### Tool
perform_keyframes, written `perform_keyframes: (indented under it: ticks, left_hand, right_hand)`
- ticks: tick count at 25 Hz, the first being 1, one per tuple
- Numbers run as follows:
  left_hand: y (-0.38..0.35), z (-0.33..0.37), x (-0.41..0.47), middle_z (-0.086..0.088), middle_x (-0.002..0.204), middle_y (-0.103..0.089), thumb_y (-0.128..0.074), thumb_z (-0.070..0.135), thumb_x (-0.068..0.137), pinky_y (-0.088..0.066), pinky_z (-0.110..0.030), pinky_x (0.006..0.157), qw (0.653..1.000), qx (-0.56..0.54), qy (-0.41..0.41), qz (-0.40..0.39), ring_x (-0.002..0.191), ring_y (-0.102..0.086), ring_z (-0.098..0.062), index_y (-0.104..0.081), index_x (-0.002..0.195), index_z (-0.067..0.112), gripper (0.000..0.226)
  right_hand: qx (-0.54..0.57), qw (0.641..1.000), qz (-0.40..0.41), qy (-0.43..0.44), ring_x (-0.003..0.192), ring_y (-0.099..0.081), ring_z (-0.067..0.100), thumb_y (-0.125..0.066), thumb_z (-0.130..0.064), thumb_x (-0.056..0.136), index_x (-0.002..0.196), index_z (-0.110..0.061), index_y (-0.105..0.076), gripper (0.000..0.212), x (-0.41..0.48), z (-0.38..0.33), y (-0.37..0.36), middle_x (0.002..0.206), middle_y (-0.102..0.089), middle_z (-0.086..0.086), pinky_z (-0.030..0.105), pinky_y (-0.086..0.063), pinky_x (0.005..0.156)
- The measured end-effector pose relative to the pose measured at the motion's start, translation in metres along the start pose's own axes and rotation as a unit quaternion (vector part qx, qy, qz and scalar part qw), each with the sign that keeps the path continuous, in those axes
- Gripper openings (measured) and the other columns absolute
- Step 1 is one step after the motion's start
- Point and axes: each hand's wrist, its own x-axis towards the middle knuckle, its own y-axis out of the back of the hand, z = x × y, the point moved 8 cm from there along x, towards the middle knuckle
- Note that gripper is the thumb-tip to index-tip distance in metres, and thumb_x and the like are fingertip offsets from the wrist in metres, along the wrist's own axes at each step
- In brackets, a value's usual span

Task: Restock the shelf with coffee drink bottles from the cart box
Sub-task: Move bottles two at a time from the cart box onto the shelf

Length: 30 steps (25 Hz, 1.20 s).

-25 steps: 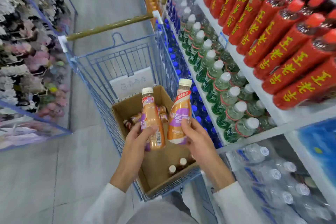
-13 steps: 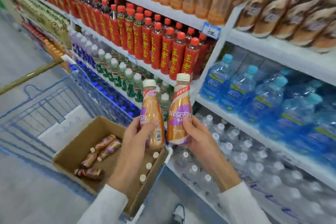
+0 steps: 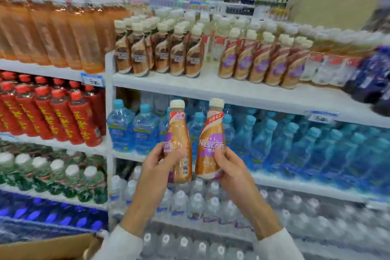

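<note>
Coffee drink bottles [image 3: 178, 143], two of them, are held upright side by side in front of the shelves, at the level of the blue water bottles [image 3: 145, 129] behind them. The left bottle [image 3: 179, 133] shows its barcode side, and the left hand [image 3: 156, 171] grips its lower half, with the fingers [image 3: 163, 152] curled round the label and the thumb laid across the front. The right bottle [image 3: 211, 139], with a purple label and a cream cap, sits in the right hand [image 3: 234, 173], whose fingers are clamped round its base while the thumb presses on the label. The two bottles stand just beside each other; whether they touch cannot be told. Above and farther off, a white shelf [image 3: 232, 93] carries matching purple-labelled bottles [image 3: 263, 63] toward the right and brown-labelled bottles [image 3: 160, 57] toward the left, with a bare strip of shelf front between the two groups. To the far left stand tall orange drinks [image 3: 52, 34] and, one level down, red bottles [image 3: 63, 116]. Clear bottles with white caps [image 3: 196, 202] fill the lower rows. A corner of the cardboard box [image 3: 52, 247] shows at the near left edge, beside the white left sleeve [image 3: 120, 245].
</note>
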Motion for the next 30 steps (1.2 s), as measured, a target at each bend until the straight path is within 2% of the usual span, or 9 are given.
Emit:
perform_keyframes:
  ticks: [2,6,8,12,15,20,24,26,30]
  left_hand:
    - [-0.049,-0.005,0.012,-0.001,0.084,-0.076,-0.074,0.032,0.073,-0.057,-0.025,0.058,1.000,-0.004,-0.003,-0.021,0.073,-0.074,-0.013,-0.078,0.085,0.029,0.012]
    - [-0.137,-0.012,0.031,-0.008,0.096,-0.078,-0.086,0.031,0.071,-0.059,-0.027,0.062,0.999,-0.004,-0.005,-0.051,0.083,-0.076,-0.019,-0.078,0.098,0.024,0.029]
    - [-0.174,-0.009,0.042,-0.009,0.097,-0.078,-0.082,0.031,0.075,-0.059,-0.027,0.060,0.998,0.002,-0.012,-0.055,0.081,-0.076,-0.019,-0.075,0.104,0.019,0.032]
    - [-0.230,0.009,0.077,-0.002,0.093,-0.078,-0.078,0.023,0.085,-0.057,-0.024,0.056,0.998,0.022,-0.050,-0.034,0.076,-0.076,-0.014,-0.073,0.107,0.018,0.023]
    - [-0.260,0.030,0.106,0.000,0.096,-0.079,-0.080,0.031,0.083,-0.060,-0.029,0.062,0.995,0.039,-0.079,-0.046,0.082,-0.077,-0.016,-0.073,0.105,0.024,0.024]
    - [-0.287,0.056,0.162,0.008,0.097,-0.078,-0.076,0.031,0.087,-0.059,-0.022,0.064,0.986,0.079,-0.130,-0.068,0.087,-0.076,-0.011,-0.071,0.111,0.027,0.024]
    - [-0.283,0.055,0.202,0.012,0.100,-0.077,-0.079,0.030,0.085,-0.056,-0.015,0.064,0.978,0.122,-0.151,-0.072,0.090,-0.074,-0.005,-0.068,0.119,0.028,0.035]
    - [-0.278,0.046,0.215,0.015,0.101,-0.077,-0.080,0.028,0.085,-0.056,-0.014,0.067,0.977,0.130,-0.149,-0.075,0.092,-0.073,-0.003,-0.068,0.120,0.029,0.038]
    - [-0.272,0.033,0.225,0.018,0.104,-0.076,-0.083,0.029,0.083,-0.059,-0.018,0.076,0.972,0.148,-0.165,-0.078,0.094,-0.072,0.001,-0.065,0.117,0.036,0.040]
  right_hand:
    - [-0.017,1.000,0.009,0.021,0.103,-0.071,0.027,-0.077,-0.056,0.072,0.117,-0.014,-0.070,0.062,0.003,-0.022,0.044,0.115,-0.074,0.011,0.045,-0.056,0.094]
    - [-0.037,0.998,0.021,0.055,0.108,-0.071,0.028,-0.080,-0.064,0.073,0.121,-0.023,-0.070,0.064,0.014,-0.064,0.120,0.118,-0.074,0.008,0.042,-0.058,0.089]
    - [-0.050,0.995,0.041,0.071,0.113,-0.068,0.036,-0.073,-0.061,0.080,0.121,-0.025,-0.070,0.055,0.021,-0.086,0.151,0.118,-0.074,0.008,0.053,-0.055,0.097]
    - [-0.066,0.992,0.060,0.091,0.105,-0.073,0.023,-0.072,-0.056,0.083,0.115,-0.024,-0.070,0.045,0.040,-0.134,0.188,0.111,-0.077,0.004,0.043,-0.058,0.093]
    - [-0.104,0.985,0.075,0.115,0.100,-0.074,0.020,-0.071,-0.058,0.083,0.112,-0.027,-0.070,0.042,0.063,-0.167,0.197,0.106,-0.078,0.002,0.046,-0.058,0.094]
    - [-0.114,0.979,0.099,0.138,0.108,-0.071,0.021,-0.068,-0.044,0.094,0.123,-0.025,-0.065,0.035,0.114,-0.204,0.204,0.117,-0.074,0.002,0.046,-0.055,0.100]
    - [-0.168,0.968,0.096,0.161,0.110,-0.069,0.017,-0.066,-0.030,0.099,0.140,-0.022,-0.051,0.045,0.149,-0.212,0.207,0.128,-0.068,0.003,0.026,-0.058,0.077]
    - [-0.184,0.968,0.071,0.153,0.108,-0.069,0.009,-0.064,-0.026,0.100,0.137,-0.027,-0.051,0.039,0.162,-0.206,0.208,0.127,-0.068,-0.003,0.017,-0.055,0.072]
    - [-0.202,0.969,0.047,0.133,0.111,-0.065,-0.003,-0.060,-0.025,0.102,0.121,-0.046,-0.052,0.029,0.177,-0.184,0.212,0.125,-0.067,-0.017,0.019,-0.056,0.086]
